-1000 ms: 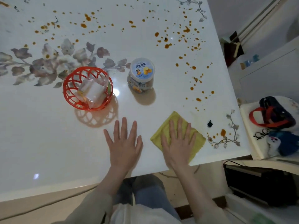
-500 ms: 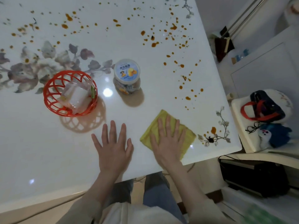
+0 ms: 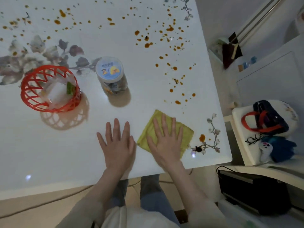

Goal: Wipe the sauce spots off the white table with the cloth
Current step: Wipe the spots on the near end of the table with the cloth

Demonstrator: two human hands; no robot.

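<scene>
Straight ahead of the right hand's [image 3: 166,143] fingers [image 3: 164,124] the table [image 3: 144,99] lies open up to the nearest spots [image 3: 177,102], and nothing stands in that lane. Ahead of the left hand's [image 3: 117,145] fingers [image 3: 116,129] the jar [image 3: 111,74] blocks a straight push. The basket [image 3: 49,89] sits ahead and further left, with a gap of bare top between the two. Left of the left fingers runs a wide flat stretch. The left hand lies just beside the cloth's [image 3: 185,134] left corner, closing the way leftward. Right of the right fingers the table edge is near.
</scene>
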